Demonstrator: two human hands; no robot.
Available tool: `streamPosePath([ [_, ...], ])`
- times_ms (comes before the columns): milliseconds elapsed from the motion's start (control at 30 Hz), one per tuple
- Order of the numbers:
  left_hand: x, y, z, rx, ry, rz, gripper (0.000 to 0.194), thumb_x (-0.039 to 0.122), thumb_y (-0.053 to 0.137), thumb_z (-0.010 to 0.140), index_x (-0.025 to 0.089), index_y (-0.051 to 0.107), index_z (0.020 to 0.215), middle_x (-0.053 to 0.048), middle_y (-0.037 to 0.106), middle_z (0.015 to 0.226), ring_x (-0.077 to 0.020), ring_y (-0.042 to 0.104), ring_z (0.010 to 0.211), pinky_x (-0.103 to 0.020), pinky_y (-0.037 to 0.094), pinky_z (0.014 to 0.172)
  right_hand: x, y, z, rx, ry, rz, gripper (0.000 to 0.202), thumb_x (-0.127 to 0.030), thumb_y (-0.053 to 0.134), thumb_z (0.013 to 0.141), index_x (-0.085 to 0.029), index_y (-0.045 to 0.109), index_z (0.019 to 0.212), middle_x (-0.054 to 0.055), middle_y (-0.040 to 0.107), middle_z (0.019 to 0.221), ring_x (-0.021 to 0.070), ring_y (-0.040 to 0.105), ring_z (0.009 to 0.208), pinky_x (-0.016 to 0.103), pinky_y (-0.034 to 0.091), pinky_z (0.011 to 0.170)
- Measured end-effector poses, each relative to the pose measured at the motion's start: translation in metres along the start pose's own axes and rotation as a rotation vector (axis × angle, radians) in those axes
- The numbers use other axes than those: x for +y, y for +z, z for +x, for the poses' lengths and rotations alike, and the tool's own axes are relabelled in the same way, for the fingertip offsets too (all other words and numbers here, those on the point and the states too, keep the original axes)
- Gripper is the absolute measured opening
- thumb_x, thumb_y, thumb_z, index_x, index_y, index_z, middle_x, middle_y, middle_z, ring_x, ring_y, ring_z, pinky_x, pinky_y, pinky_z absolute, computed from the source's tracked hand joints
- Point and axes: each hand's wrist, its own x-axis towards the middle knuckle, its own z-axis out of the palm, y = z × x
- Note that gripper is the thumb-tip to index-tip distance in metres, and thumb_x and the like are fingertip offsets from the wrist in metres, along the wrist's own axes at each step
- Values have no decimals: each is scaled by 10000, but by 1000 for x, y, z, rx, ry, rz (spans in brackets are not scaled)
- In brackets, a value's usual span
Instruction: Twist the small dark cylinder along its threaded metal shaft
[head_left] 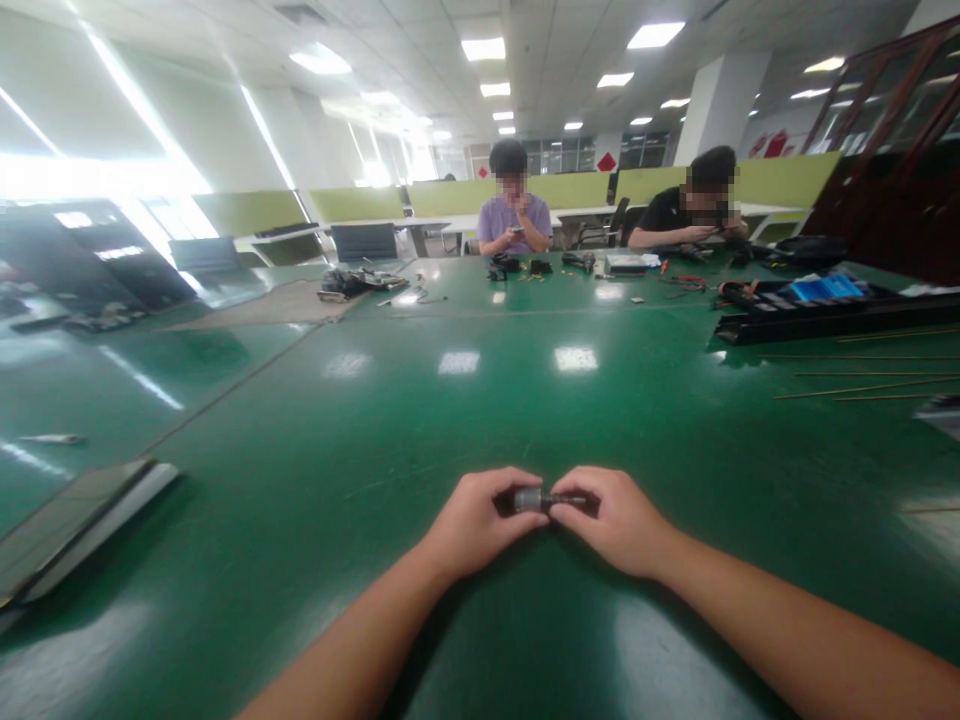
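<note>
A small dark metallic cylindrical part (pixel 528 500) with a thin shaft on its right side lies between my two hands, close above or on the green table (pixel 420 420). My left hand (pixel 476 520) is closed round the thick grey end, thumb and fingers on opposite sides. The thumb and index finger of my right hand (pixel 619 520) pinch the part at the shaft, whose dark tip points right into that hand. My fingertips are almost touching in the middle. The other fingers of both hands are partly hidden.
A flat panel-like object (pixel 71 535) lies at the left edge. Thin rods (pixel 870 375) and a black tray (pixel 825 315) with blue items lie at right. Across the table, a person in purple (pixel 514 220) and a person in black (pixel 675 215) sit behind scattered parts.
</note>
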Motion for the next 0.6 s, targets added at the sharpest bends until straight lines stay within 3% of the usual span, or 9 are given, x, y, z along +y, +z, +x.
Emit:
streamPosePath([
  [600,1,-1,1,10,13,19,292,331,764,777,220,711,1041,-25,744,965,-183,687,860,-285,515,800,-3,0,0,9,21,13,83,-257,671,851,-202,731,843,12,711,800,163,619,722,266,429,659],
])
